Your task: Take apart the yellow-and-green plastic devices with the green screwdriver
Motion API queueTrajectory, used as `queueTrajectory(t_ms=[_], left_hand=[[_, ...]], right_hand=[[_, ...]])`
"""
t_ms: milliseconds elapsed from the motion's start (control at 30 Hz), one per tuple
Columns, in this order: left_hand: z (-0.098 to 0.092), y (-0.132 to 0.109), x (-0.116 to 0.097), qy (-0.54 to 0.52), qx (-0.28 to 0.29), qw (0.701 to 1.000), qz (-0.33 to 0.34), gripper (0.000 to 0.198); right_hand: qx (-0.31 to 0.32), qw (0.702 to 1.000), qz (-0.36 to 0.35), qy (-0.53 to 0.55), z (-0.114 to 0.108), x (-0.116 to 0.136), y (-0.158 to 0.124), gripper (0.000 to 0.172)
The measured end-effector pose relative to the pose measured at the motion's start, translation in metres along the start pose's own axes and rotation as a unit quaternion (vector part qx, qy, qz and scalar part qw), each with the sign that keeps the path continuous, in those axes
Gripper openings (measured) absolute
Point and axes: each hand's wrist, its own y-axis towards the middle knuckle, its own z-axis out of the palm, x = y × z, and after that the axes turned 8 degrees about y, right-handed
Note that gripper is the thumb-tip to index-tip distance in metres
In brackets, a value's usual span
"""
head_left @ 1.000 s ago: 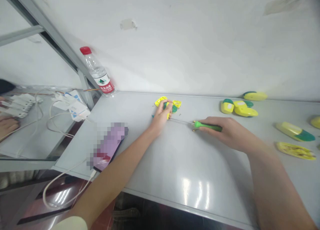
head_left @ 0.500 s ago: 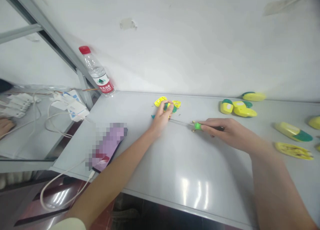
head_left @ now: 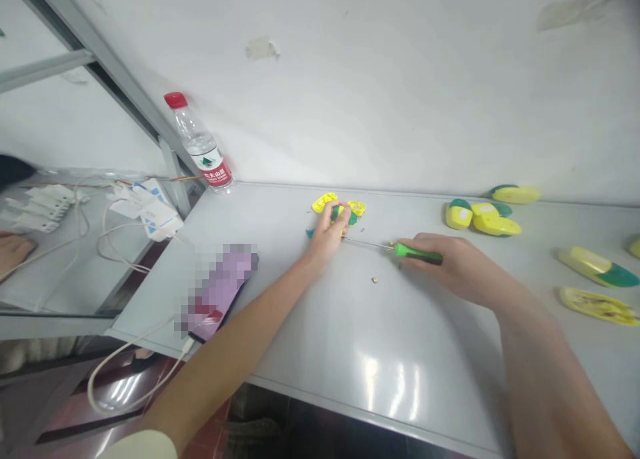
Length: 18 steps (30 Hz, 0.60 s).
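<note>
My left hand [head_left: 326, 238] pinches a yellow-and-green plastic piece [head_left: 356, 208] against the surface [head_left: 320, 352], while my right hand [head_left: 447, 262] grips a green-handled screwdriver [head_left: 417, 251], its shaft reaching toward that piece, a small screw [head_left: 375, 280] lying nearby.

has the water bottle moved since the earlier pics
No. The water bottle stands in the same spot against the wall, at the back corner of the table; only the camera view has shifted slightly.
</note>
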Motion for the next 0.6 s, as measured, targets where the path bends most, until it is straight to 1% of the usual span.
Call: queueTrajectory(t_ms=[100,200,267,333,400,467,500,533,600], left_hand=[[0.0007,-0.0006,-0.0002,0.000,0.001,1.000,0.004,0.017],[0.0008,-0.0007,-0.0005,0.003,0.002,1.000,0.003,0.016],[0.0004,-0.0004,-0.0009,0.003,-0.001,1.000,0.002,0.015],[-0.0002,0.0003,-0.0012,-0.002,-0.006,1.000,0.002,0.014],[-0.0005,0.0010,-0.0014,-0.007,-0.011,1.000,-0.001,0.016],[-0.0003,0.0014,-0.0015,-0.010,-0.015,1.000,-0.006,0.017],[0.0000,0.0015,-0.0016,-0.011,-0.015,1.000,-0.008,0.016],[0.0003,0.0014,-0.0016,-0.009,-0.015,1.000,-0.008,0.016],[0.0007,0.0010,-0.0014,0.002,-0.011,1.000,-0.004,0.015]], right_hand=[[0.030,0.999,0.005,0.029,-0.0008,-0.0007,0.0004,0.050],[0.029,0.999,0.013,0.033,-0.0028,-0.0005,-0.0004,0.054],[0.024,0.999,0.007,0.034,-0.0030,-0.0004,-0.0003,0.052],[0.005,0.999,-0.012,0.035,-0.0021,-0.0010,0.0008,0.048],[-0.031,0.998,-0.038,0.027,-0.0005,-0.0021,0.0021,0.046],[-0.048,0.998,-0.043,0.016,0.0009,-0.0033,0.0025,0.045],[-0.039,0.999,-0.033,0.013,0.0014,-0.0036,0.0020,0.046],[-0.017,1.000,-0.018,0.011,0.0017,-0.0037,0.0012,0.047],[0.042,0.999,0.012,0.010,0.0017,-0.0034,-0.0013,0.050]])
